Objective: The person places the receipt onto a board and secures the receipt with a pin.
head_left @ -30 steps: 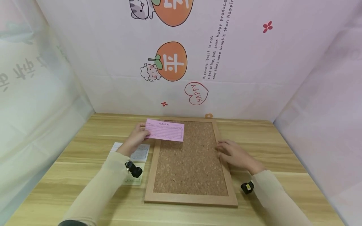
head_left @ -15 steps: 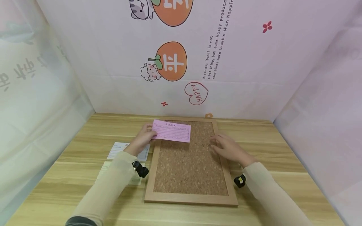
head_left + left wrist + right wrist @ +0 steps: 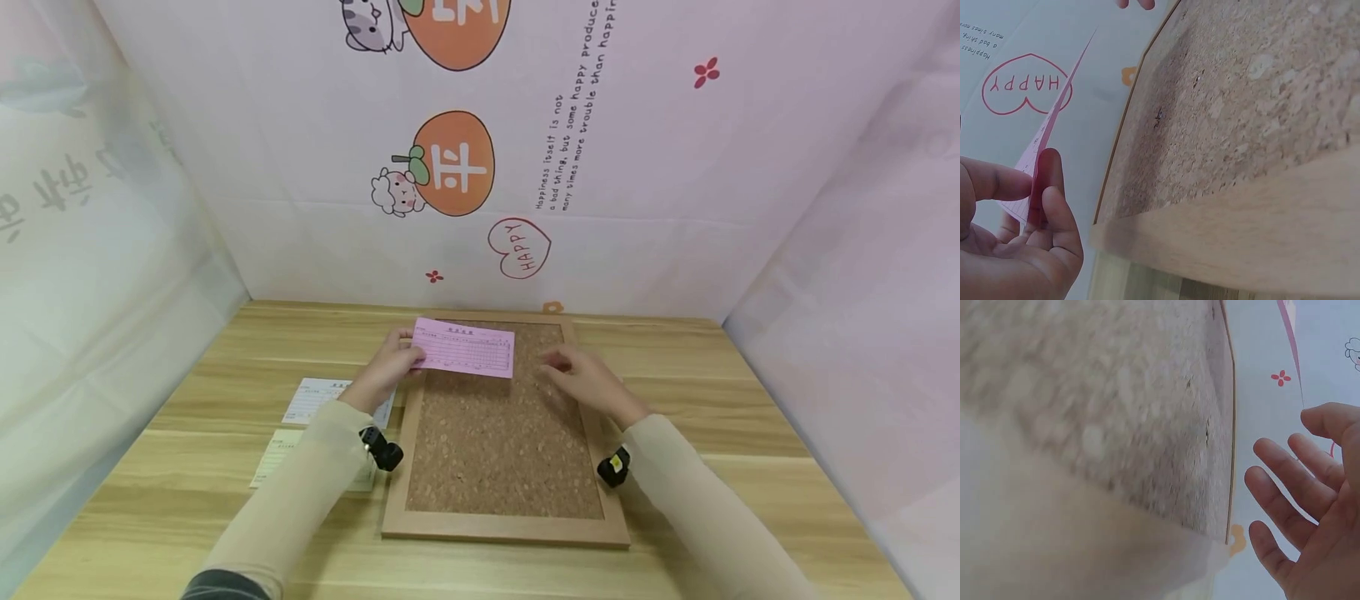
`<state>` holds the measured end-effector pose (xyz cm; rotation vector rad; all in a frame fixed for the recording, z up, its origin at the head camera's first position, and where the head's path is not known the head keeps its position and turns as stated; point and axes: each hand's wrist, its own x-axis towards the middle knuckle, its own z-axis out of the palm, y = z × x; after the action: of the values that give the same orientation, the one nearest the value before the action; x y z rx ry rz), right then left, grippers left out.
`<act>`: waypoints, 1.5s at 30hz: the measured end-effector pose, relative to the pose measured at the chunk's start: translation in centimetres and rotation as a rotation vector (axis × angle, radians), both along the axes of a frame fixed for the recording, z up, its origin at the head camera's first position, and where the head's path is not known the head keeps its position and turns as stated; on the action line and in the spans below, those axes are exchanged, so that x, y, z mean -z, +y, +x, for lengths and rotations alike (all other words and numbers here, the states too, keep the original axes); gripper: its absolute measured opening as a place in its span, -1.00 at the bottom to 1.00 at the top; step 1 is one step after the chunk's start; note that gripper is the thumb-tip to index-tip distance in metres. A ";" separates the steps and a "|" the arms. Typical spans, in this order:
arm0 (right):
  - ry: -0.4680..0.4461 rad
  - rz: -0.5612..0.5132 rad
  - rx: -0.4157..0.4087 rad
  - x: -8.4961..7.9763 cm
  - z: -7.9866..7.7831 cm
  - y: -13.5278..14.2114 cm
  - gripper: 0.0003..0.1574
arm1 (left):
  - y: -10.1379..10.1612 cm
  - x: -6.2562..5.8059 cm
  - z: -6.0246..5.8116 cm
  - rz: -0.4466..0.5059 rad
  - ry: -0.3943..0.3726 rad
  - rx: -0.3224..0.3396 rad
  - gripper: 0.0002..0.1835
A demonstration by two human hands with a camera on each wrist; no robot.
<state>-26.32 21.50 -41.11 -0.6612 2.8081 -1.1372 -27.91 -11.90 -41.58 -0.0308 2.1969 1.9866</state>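
My left hand (image 3: pixel 392 367) pinches a pink printed form slip (image 3: pixel 467 348) by its left edge, thumb on one face and fingers behind. The slip is held above the upper part of a wood-framed cork board (image 3: pixel 502 450); its shadow falls on the cork. In the left wrist view the slip (image 3: pixel 1047 134) shows nearly edge-on between thumb and fingers. Over the board's right side my right hand (image 3: pixel 588 383) hovers with nothing in it, a little right of the slip. Its fingers (image 3: pixel 1279 500) are spread and relaxed in the right wrist view.
To the board's left on the wooden table (image 3: pixel 187 400) lie a white form slip (image 3: pixel 313 398) and, below it, a yellowish one (image 3: pixel 273 457), both partly covered by the left arm. A printed cloth (image 3: pixel 637 250) stands behind the table.
My left hand has carried the pink slip rightward, farther over the cork. The right hand has come off the board's right frame and moved left toward the slip.
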 end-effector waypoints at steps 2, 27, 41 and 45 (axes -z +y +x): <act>-0.022 -0.031 0.011 0.1 -0.2 -0.3 -0.51 | 0.2 0.1 -0.1 0.008 0.002 0.003 -0.53; -0.235 -0.240 0.080 0.7 -2.1 -2.1 -0.49 | 2.4 0.3 -0.6 0.014 0.018 0.015 -0.50; -0.247 -0.220 0.111 0.5 -2.2 -1.6 -0.49 | 1.9 -0.3 -0.9 -0.172 0.104 0.065 -0.71; -0.253 -0.206 0.121 0.4 -2.5 -1.2 -0.48 | 1.7 -0.3 -1.1 -0.242 0.122 0.075 -0.76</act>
<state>-28.86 20.30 -41.53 -0.3305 2.5704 -1.4324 -28.99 -10.25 -41.24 0.1417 2.4640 1.7168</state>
